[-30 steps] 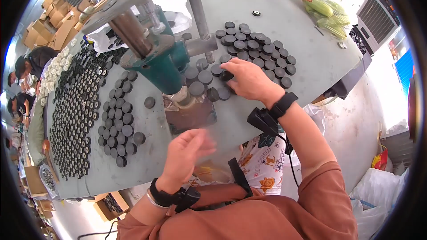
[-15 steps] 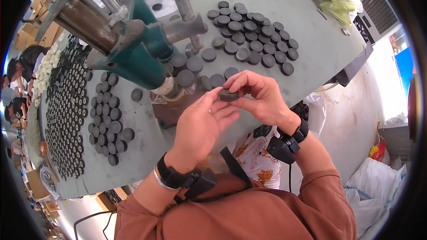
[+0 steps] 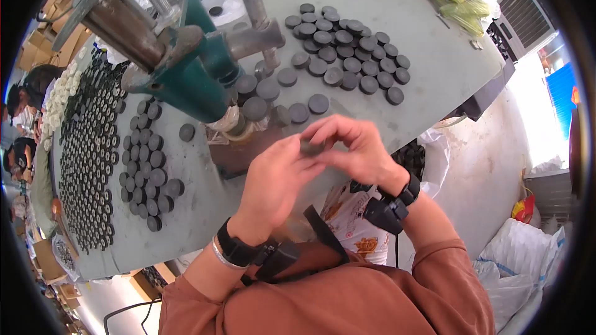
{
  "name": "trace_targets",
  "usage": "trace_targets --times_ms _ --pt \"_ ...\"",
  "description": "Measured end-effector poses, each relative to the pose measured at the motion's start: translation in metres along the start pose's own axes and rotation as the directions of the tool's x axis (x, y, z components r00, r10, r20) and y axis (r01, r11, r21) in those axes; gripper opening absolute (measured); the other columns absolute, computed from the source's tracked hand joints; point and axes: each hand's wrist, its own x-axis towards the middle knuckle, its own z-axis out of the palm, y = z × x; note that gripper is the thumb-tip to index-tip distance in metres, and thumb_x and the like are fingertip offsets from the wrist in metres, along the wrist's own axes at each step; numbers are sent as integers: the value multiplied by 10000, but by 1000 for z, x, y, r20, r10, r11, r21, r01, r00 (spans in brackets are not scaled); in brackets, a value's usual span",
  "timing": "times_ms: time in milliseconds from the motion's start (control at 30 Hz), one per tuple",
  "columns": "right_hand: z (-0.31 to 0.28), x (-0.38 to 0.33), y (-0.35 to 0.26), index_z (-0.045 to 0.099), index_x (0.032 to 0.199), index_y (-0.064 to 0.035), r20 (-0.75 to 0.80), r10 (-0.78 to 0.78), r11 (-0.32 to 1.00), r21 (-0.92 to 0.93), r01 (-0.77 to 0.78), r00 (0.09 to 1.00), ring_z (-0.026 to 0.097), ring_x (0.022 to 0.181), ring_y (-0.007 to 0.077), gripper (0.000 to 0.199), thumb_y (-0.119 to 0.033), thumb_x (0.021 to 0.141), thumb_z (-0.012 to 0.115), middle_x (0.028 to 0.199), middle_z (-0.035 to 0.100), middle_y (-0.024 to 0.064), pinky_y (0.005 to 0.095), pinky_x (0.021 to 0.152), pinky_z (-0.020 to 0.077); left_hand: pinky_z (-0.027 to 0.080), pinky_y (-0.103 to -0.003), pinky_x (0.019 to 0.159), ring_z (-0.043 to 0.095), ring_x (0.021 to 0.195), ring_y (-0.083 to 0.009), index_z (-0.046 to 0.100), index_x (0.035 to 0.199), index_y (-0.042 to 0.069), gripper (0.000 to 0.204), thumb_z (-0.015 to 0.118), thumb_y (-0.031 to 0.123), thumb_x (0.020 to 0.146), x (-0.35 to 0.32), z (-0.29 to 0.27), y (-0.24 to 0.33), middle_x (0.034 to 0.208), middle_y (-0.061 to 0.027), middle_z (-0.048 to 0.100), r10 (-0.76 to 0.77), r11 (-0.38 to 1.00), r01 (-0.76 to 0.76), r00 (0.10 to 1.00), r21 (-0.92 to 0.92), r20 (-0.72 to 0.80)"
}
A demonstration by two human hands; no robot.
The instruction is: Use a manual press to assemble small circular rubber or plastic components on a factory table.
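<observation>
Above the near edge of the table, both my hands meet at a small dark round disc, slightly blurred. My right hand pinches it between thumb and fingers, from the right. My left hand has its fingers curled against the disc's left side, which they partly cover. Just beyond my hands, a few dark grey discs lie by the base of a green press. A large cluster of similar discs spreads over the table further back.
The press stands on the grey table, left of centre. More grey discs lie to its left, beside rows of small black ringed pieces. A plastic bag of green produce sits at the far right. White sacks rest on the floor.
The disc has come slightly down and left, and now appears tilted and blurred. My left fingers, earlier stretched out beneath it, have curled in around it. My right hand has lowered slightly.
</observation>
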Motion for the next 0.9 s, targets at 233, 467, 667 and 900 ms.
trace_targets --times_ms 233,467,667,900 --pt "-38 12 -8 655 866 -28 -489 -168 806 -568 -166 856 546 588 114 124 -36 746 685 775 622 46 258 570 467 530 -386 890 608 1009 -278 493 1170 -40 251 470 26 929 -5 0 0 1065 -148 582 -111 993 106 985 -41 -130" --pt "-52 44 1 619 982 -49 -111 -389 433 -898 74 915 570 912 261 290 -139 722 711 951 616 80 362 752 490 516 -398 923 595 1064 -297 501 1145 -43 228 483 36 931 -2 3 -8 1142 -175 567 -208 977 209 978 39 -25" --pt "-34 69 -13 610 1028 -40 -50 -313 558 -818 141 949 577 915 267 340 -151 720 700 992 628 102 354 788 492 504 -416 926 593 1064 -304 507 1143 -25 219 473 66 946 -2 -4 -10 1150 -188 567 -182 983 182 983 -21 -7" --pt "5 99 -21 606 1098 2 167 -196 808 -530 256 966 638 841 314 431 -139 703 706 884 654 179 369 749 504 481 -403 939 580 1036 -269 525 1143 -18 234 509 99 942 -8 -7 -11 1078 -128 573 -178 983 179 984 -40 14"
